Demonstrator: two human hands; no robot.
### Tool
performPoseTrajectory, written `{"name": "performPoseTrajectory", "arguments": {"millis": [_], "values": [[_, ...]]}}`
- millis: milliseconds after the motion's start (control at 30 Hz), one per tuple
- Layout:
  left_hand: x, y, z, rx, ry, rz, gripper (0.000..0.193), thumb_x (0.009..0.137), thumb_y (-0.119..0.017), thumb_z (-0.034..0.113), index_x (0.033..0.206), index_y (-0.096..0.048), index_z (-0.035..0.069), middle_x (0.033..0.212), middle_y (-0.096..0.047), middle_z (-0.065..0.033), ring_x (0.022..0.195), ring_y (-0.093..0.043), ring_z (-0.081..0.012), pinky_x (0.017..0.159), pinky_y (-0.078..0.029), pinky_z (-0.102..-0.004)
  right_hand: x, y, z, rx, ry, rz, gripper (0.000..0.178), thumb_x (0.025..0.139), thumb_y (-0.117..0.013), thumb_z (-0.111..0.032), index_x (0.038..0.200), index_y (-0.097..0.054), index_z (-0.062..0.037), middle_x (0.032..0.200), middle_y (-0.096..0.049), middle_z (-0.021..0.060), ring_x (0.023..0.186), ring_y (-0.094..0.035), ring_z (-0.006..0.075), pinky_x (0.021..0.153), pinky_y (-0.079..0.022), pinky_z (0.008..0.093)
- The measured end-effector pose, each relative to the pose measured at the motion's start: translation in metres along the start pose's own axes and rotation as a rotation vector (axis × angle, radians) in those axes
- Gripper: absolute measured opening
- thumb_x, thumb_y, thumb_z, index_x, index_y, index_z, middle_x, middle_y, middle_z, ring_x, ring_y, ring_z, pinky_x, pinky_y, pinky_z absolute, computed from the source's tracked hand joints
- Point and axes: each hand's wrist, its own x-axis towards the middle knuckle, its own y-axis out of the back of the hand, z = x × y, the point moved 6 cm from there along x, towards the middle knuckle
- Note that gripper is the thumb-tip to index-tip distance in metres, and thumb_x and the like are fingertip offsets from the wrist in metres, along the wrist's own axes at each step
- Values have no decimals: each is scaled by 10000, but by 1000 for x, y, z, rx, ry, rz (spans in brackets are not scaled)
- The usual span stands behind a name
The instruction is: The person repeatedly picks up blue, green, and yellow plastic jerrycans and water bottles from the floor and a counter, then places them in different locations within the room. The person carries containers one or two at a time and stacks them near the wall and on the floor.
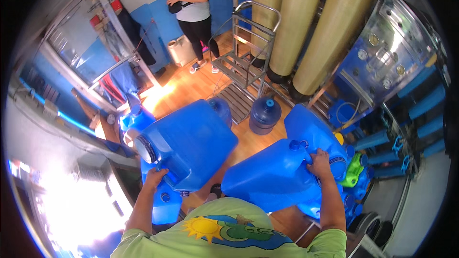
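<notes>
My left hand (157, 177) is closed around the handle of a large blue water jug (198, 136), which is tipped on its side with its capped mouth toward the left. On the other side my right hand (319, 162) grips the handle of a second blue jug (267, 177), also tilted, its small cap near my fingers. Just beyond the right jug is another blue jug (306, 124), partly hidden by it. Below my left hand a smaller blue container (166, 210) shows in part.
Two round water bottles (265, 118) stand ahead, near a metal hand truck (244, 64). Tall tan tanks (330, 33) and a gauge panel (382, 57) line the right. A person (193, 9) stands at the back. Several blue containers and a green one (354, 169) crowd the right.
</notes>
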Motion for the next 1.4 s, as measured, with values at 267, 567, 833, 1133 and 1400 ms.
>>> {"name": "performPoseTrajectory", "arguments": {"millis": [267,567,833,1133,1400], "values": [[-42,-13,28,245,125,216,260,773,-733,256,914,-683,44,790,-628,-18,703,-577,-130,656,-455,-292,110,0,23,-159,363,-212,380,633,-774,-278,984,-728,-142,1211,-547,202,1184,-496,367,1077,-319,532],[38,-14,-83,276,333,34,310,797,-731,282,986,-670,44,851,-621,2,791,-558,-121,720,-433,-272,93,-133,-47,-161,559,-169,151,773,-604,-145,805,-747,-107,1163,-611,91,1180,-514,269,1109,-301,513],[126,-42,-128,663,253,-109,555,714,-757,404,1044,-684,-36,909,-703,-141,808,-646,-245,799,-491,-356,56,-208,-161,-209,533,-349,166,762,-601,-176,786,-759,-132,1187,-608,51,1249,-471,278,1103,-309,516],[167,-231,-98,1280,-54,-391,643,646,-705,542,1077,-694,64,1148,-622,-233,1204,-519,-361,935,-485,-451,22,-262,-102,-253,363,-415,125,726,-621,-180,732,-745,-171,858,-673,46,955,-589,254,1067,-332,517],[165,-383,-41,1359,-236,-468,616,666,-666,519,1106,-687,88,1153,-630,-226,1180,-543,-352,933,-496,-425,-109,-275,18,-487,9,-688,231,840,-578,-180,1009,-729,-135,1116,-630,85,1194,-485,320,1132,-194,592]]}}
